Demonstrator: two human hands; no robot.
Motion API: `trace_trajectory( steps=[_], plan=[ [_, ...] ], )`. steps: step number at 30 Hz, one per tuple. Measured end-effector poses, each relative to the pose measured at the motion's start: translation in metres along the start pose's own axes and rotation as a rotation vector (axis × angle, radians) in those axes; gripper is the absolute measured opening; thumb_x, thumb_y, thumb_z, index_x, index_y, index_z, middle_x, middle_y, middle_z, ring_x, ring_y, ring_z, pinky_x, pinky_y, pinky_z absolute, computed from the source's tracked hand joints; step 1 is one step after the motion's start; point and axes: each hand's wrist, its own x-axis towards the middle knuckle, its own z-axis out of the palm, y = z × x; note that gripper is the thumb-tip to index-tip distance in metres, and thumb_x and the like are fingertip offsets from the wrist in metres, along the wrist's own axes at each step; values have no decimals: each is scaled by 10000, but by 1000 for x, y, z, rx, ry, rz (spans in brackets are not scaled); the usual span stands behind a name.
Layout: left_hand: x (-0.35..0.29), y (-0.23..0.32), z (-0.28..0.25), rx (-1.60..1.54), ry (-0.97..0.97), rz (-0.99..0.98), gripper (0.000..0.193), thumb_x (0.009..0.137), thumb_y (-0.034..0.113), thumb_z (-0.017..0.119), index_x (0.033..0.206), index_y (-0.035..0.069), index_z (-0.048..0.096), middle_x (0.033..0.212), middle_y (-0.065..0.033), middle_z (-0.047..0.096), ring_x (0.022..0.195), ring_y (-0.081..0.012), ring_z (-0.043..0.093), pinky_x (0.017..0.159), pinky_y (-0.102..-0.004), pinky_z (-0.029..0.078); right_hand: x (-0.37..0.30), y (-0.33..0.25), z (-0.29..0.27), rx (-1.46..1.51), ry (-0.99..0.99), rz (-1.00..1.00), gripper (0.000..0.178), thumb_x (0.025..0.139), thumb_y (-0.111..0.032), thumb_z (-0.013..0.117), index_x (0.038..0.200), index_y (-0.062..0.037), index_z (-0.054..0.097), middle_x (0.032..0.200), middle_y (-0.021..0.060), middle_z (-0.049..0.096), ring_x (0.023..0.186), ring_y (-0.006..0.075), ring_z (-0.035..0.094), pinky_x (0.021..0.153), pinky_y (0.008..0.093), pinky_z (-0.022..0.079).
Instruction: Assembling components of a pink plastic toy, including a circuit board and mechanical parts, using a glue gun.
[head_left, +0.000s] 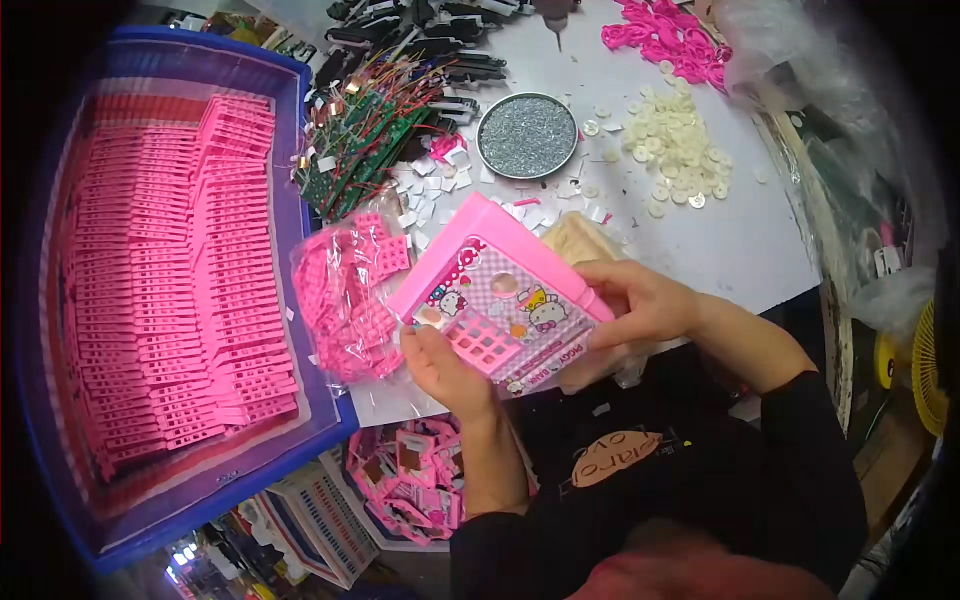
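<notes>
Left hand (pixel 447 370) and right hand (pixel 645 300), fingers part-curled, hold opposite sides of the pink keypad toy housing (pixel 490 312) over the white table's (pixel 740 250) near edge; slack fingertips could drop it, a forward swing could spill the tin (pixel 527 177) of silver bits (pixel 527 135).

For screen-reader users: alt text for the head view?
The left hand and right hand hold a printed pink plastic case at a white table. A blue crate of stacked pink parts stands at left; beyond the case lie wired green circuit boards, a round tin and pale discs.
</notes>
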Motion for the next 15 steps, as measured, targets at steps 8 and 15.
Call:
trace_trajectory(
  steps=[8, 15],
  plan=[
    [3, 0, -7, 51, 71, -77, 387, 1099, 340, 400, 1209, -3, 543, 1091, -115, 648, 936, -181, 675, 793, -331, 566, 0, -4, 5, -43, 31, 13, 501, 903, -46, 722, 1361, 21, 530, 1260, 85, 639, 1158, 133, 599, 988, 303, 501],
    [3, 2, 0, -34, 173, -175, 368, 1105, 322, 378, 1232, 8, 523, 1124, -90, 607, 978, -157, 640, 824, -296, 538, 5, 6, 13, -144, 136, 26, 499, 924, -44, 700, 1377, 26, 502, 1239, 98, 639, 1141, 127, 614, 953, 280, 536]
  ],
)
